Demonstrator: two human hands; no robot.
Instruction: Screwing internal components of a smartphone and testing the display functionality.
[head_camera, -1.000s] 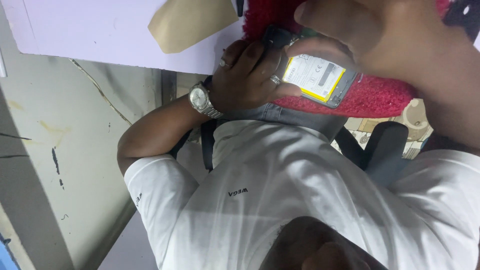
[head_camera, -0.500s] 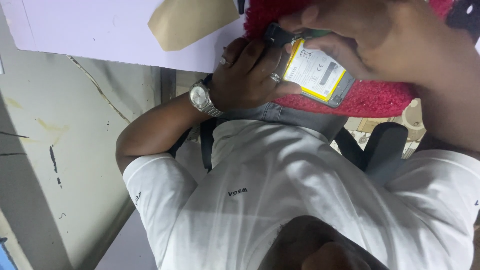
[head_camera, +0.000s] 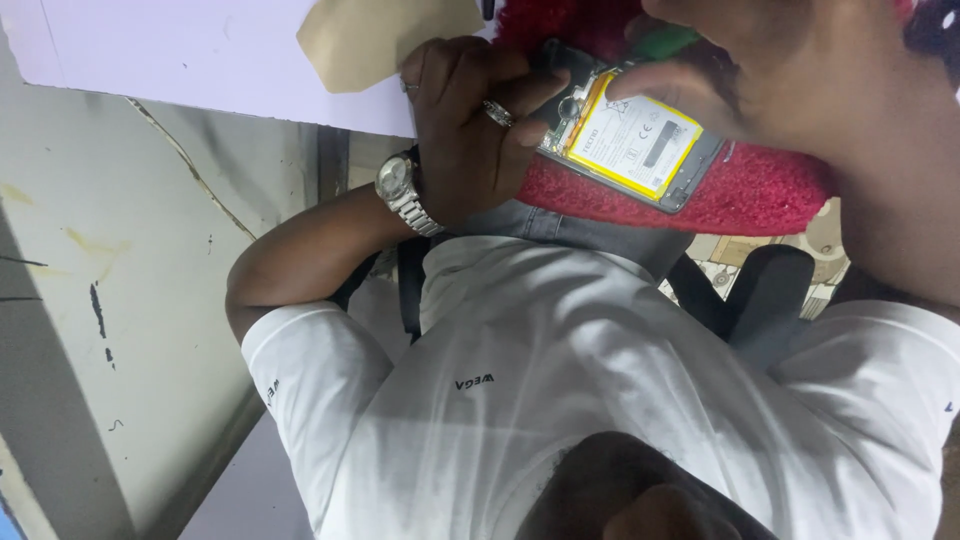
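Observation:
An opened phone (head_camera: 640, 140) with its back cover off shows a white, yellow-edged battery. It lies on a red fuzzy cloth (head_camera: 760, 195) over my lap. My left hand (head_camera: 465, 130), wearing a ring and a metal wristwatch (head_camera: 400, 190), grips the phone's left end with fingers curled over the edge. My right hand (head_camera: 790, 70) comes in from the upper right and pinches a green-handled tool (head_camera: 665, 42). Its tip is at the phone's upper end, next to the battery. The phone's far end is hidden under both hands.
A white tabletop (head_camera: 200, 50) runs along the top left with a tan paper piece (head_camera: 380, 40) on it. My white shirt (head_camera: 560, 400) fills the lower frame. A black chair part (head_camera: 770, 290) shows at right, and a grey cracked surface (head_camera: 120, 280) at left.
My right hand has drawn back up and to the right, uncovering more of the battery and showing the green tool. My left fingers have closed further over the phone's edge.

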